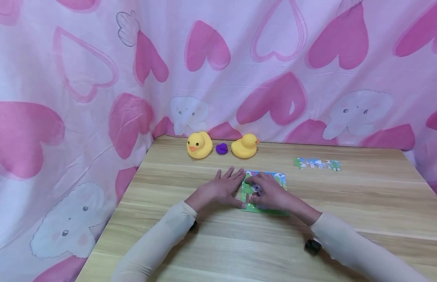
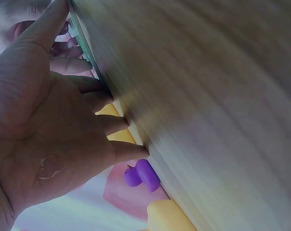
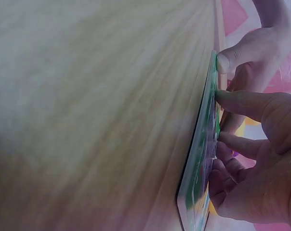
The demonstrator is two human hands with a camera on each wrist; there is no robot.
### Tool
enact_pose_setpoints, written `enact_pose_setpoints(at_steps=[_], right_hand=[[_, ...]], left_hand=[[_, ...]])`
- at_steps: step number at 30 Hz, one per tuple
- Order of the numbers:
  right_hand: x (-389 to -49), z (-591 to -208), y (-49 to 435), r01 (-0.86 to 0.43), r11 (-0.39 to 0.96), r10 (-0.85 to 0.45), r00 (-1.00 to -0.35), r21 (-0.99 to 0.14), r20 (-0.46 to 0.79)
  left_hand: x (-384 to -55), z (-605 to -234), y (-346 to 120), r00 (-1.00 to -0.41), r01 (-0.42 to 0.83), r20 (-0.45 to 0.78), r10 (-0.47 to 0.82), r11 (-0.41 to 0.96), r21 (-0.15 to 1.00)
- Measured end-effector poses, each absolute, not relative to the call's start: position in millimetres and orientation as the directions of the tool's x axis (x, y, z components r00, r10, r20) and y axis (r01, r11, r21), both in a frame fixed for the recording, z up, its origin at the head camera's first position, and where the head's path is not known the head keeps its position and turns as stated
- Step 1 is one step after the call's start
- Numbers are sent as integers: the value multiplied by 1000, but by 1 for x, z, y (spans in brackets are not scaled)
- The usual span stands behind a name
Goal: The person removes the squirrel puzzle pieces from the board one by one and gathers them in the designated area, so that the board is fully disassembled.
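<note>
A small jigsaw puzzle (image 1: 265, 212) in a flat tray frame lies on the table, its picture green and blue with a grey animal. My left hand (image 1: 222, 190) is at its left side, fingers spread on the tabletop and thumb at the lower left corner. Over the puzzle is my right hand (image 1: 271, 192), thumb and index fingertips apart on the picture's left part. In the right wrist view those fingertips (image 3: 222, 138) touch the puzzle's surface, while the other fingers bend against it. My right hand hides much of the picture's middle and right.
Several loose puzzle pieces (image 1: 317, 163) lie in a row at the back right. Along the table's back edge stand a yellow duck (image 1: 200, 145), a small purple duck (image 1: 222, 149) and another yellow duck (image 1: 244, 146). A pink heart-print curtain (image 1: 211, 86) hangs behind the table (image 1: 239, 250).
</note>
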State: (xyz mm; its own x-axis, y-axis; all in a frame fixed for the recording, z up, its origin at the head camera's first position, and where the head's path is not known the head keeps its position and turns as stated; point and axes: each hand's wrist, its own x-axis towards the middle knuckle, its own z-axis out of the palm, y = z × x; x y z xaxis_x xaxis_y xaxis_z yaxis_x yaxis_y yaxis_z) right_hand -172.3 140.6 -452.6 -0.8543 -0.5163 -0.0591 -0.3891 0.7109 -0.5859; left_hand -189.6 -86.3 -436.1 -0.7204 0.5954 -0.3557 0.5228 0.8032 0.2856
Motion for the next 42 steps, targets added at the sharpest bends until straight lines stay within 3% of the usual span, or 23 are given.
enact_pose_setpoints(at_steps=[13, 30, 36, 42], right_hand=[[-179, -450, 139, -311, 722, -480, -868, -619, -123], [-194, -449, 149, -354, 656, -539, -838, -667, -85], [-193, -448, 173, -313, 665, -466, -884, -678, -49], [-194, -445, 221, -344, 724, -420, -908, -598, 14]], left_hand=[[-191, -437, -89, -727, 521, -343, 595, 803, 289], [-190, -438, -86, -721, 520, -346, 601, 798, 303], [-189, -437, -86, -718, 510, -364, 594, 804, 305], [-188, -435, -86, -722, 496, -382, 578, 816, 296]])
